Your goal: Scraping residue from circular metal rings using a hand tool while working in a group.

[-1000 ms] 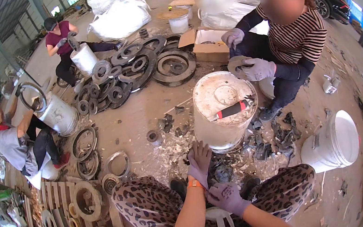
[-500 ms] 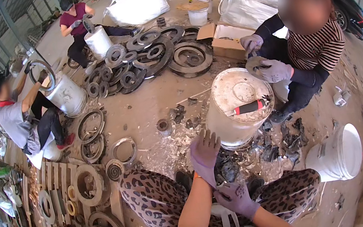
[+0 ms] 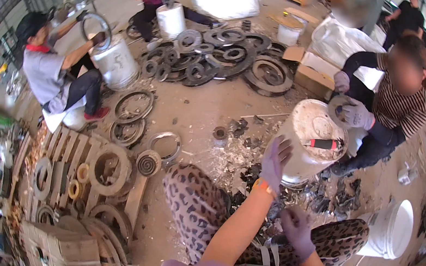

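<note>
Scraps [image 3: 340,201] around the bucket [image 3: 302,159] suggest work partly done, but the red tool [image 3: 322,144] lies idle on its lid [image 3: 316,117] and rings [image 3: 239,66] lie heaped beyond, with left hand [image 3: 275,161] spread, empty, and right hand [image 3: 297,231] apart, half curled, its hold unclear.

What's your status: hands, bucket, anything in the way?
Left hand open, gloved, near white bucket. Right hand lower, grip unclear. Red-and-black tool lying on bucket top. Dark scraps near bucket base.

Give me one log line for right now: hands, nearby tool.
left hand: gloved, fingers extended, near white bucket | right hand: gloved, fingers curled, contents unclear | red-handled tool: lying on that bucket
</note>
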Demonstrator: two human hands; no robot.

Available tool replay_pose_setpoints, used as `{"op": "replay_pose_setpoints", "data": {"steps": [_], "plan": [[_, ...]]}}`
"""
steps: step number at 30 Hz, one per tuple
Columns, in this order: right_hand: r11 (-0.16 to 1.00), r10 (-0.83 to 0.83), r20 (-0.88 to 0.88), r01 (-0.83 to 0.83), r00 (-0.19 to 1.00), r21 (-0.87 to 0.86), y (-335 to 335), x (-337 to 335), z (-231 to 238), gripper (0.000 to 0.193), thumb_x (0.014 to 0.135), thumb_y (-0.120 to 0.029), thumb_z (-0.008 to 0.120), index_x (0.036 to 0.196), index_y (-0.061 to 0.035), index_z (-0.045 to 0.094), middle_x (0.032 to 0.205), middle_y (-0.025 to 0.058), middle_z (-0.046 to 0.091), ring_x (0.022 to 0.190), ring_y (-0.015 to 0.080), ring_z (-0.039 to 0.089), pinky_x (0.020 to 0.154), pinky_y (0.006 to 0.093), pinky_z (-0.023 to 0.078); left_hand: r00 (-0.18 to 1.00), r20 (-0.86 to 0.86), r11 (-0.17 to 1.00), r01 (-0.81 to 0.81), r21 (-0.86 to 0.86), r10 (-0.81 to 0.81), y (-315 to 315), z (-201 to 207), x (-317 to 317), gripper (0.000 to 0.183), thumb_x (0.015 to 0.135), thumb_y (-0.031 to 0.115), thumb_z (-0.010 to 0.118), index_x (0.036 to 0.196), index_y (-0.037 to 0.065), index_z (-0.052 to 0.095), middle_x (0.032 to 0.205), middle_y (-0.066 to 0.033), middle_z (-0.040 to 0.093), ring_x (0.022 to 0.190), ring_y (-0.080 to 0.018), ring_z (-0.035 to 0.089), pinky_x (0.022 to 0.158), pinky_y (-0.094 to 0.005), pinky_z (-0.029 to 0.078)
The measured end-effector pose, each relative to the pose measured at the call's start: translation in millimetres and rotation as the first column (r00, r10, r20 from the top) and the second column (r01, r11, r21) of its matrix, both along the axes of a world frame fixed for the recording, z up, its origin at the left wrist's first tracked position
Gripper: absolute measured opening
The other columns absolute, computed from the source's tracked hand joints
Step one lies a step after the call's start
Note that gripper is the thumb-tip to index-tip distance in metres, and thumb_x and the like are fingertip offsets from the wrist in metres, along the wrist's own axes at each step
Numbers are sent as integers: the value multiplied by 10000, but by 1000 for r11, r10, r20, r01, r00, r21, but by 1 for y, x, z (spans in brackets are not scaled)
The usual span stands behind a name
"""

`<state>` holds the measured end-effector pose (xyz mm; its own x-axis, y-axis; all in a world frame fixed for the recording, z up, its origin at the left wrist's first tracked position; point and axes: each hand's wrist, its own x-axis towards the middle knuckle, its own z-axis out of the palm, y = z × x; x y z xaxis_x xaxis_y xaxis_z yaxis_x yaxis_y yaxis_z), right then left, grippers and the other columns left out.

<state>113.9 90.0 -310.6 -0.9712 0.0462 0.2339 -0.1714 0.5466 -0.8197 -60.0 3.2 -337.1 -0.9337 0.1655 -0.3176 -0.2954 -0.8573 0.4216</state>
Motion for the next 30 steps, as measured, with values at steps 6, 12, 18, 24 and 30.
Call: {"op": "replay_pose_setpoints", "data": {"steps": [6,12,18,24,30], "plan": [[974,-97,196,134,976,-182,32,9,47,157,909,-80,529,924,24,646,783,66,625,664,138,562,588,289,469,857,-513,933,-144,-329,-49,-107,85,-11,491,965,377,464,1300,19,468,1196,-148,592,1091,-240,562,966,-356,433],[948,-165,161,201,973,-247,82,7,52,193,932,-68,500,1038,39,621,942,76,635,836,115,565,775,253,469,926,-263,763,-372,-528,270,-250,60,46,485,943,365,488,1293,30,505,1209,-154,590,1074,-245,581,970,-362,430],[949,-109,311,192,944,-250,51,-29,70,206,905,-77,539,1059,2,651,919,88,662,839,127,597,765,256,477,849,224,641,-164,-750,479,-341,-115,167,432,908,370,541,1158,23,596,1059,-155,654,959,-260,638,856,-379,505],[992,88,397,-46,914,-114,14,-119,28,188,873,-162,607,991,-40,686,954,87,688,911,171,636,805,339,493,847,383,761,-40,-647,370,-323,-168,145,367,876,319,573,1074,14,624,917,-125,681,777,-199,643,675,-287,504],[959,273,479,-275,834,-67,-71,-278,-82,333,907,-309,553,1123,-63,616,948,75,679,827,194,651,755,311,488,931,325,696,122,-708,168,-311,-157,-14,327,919,243,553,1174,38,571,968,-57,657,781,-140,602,673,-260,492]]}}
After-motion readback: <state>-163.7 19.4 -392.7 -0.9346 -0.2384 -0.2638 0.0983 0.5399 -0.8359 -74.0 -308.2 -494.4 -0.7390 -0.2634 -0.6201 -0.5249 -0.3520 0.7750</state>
